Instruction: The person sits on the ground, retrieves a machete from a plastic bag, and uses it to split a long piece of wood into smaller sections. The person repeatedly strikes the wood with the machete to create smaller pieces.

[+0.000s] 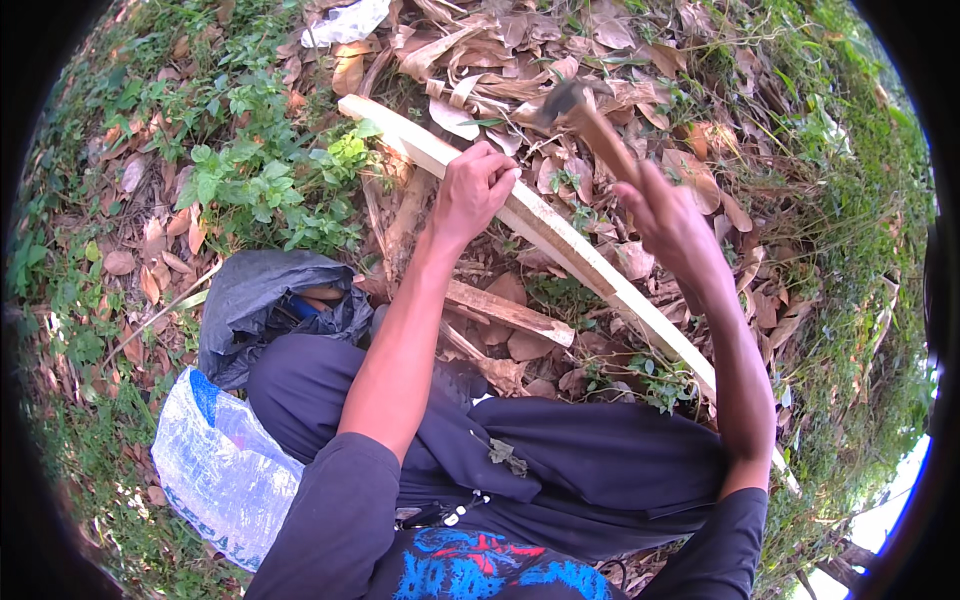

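A long pale wooden batten (585, 262) runs slantwise from the upper left toward the lower right, passing behind my right forearm. My left hand (472, 195) is closed over the batten's upper part, thumb and fingers pinched together. Whatever sits between those fingertips is too small to make out. To the right, my right hand (662, 215) grips a hammer (605, 140) by its wooden handle. The dark hammer head is raised, up and right of my left hand, apart from the batten, and slightly blurred.
A shorter wood piece (510, 312) lies between the batten and my folded legs. Left of my knee sits a dark plastic bag (245, 305) with things inside, near a white and blue sack (225, 465). Dry leaves (610, 30) and green plants (260, 180) cover the ground.
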{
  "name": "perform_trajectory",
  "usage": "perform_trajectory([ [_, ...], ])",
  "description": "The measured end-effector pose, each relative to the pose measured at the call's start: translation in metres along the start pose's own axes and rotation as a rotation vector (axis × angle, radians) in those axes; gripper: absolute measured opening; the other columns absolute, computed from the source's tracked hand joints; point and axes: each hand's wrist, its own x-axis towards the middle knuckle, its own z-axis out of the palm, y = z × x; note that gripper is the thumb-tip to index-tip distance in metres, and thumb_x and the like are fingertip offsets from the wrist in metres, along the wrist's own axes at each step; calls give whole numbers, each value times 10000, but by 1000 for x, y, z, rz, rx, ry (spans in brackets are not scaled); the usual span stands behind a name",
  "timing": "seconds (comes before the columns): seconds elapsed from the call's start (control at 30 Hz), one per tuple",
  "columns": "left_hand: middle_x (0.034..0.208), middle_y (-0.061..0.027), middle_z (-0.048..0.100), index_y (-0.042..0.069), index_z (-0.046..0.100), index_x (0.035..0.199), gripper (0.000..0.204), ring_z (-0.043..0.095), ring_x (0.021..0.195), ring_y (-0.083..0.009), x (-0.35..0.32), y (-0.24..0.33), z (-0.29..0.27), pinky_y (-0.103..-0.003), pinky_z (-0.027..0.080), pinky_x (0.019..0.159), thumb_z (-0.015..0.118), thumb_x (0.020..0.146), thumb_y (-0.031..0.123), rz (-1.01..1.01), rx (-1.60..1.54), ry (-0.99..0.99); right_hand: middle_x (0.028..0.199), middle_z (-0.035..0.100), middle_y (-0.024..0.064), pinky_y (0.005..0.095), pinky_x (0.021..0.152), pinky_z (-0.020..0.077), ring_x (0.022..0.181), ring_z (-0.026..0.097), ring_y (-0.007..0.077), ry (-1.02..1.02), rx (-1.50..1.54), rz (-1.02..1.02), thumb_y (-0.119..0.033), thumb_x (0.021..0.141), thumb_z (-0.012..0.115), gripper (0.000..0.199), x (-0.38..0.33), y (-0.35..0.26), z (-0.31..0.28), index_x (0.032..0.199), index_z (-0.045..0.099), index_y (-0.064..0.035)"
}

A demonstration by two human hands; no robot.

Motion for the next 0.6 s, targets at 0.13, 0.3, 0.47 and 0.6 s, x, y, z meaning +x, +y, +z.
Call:
perform_trajectory([
  [0.13, 780, -84, 632, -16, 746, 954, 146, 567, 617, -157, 1, 5, 3, -312, 457, 586, 727, 872, 103, -4, -12, -6, 779, 605, 270, 559, 663, 466, 767, 634, 424, 89, -243, -296, -459, 1078, 454, 404, 7, 24, 18, 1083, 491, -56],
  [0.3, 783, -82, 633, -9, 749, 954, 137, 569, 619, -160, -1, 2, 1, -310, 463, 591, 723, 874, 99, 6, 13, 6, 733, 611, 239, 533, 602, 438, 680, 622, 392, 243, -20, -304, -425, 1082, 467, 359, 4, 14, -8, 1081, 489, -66],
  [0.47, 792, -87, 637, -19, 745, 952, 147, 571, 615, -161, 1, 3, -1, -316, 466, 593, 723, 877, 105, -2, 22, 3, 823, 629, 270, 530, 623, 474, 709, 625, 384, -16, -123, -107, -423, 1080, 471, 380, -6, 2, 6, 1071, 479, -42],
  [0.6, 833, -149, 654, -39, 733, 940, 124, 650, 684, -254, 1, 15, -2, -359, 511, 625, 700, 884, 66, -51, -16, -36, 864, 632, 277, 554, 752, 452, 841, 606, 458, 35, -121, -117, -443, 1073, 470, 401, -8, 2, 3, 1074, 488, -42],
])
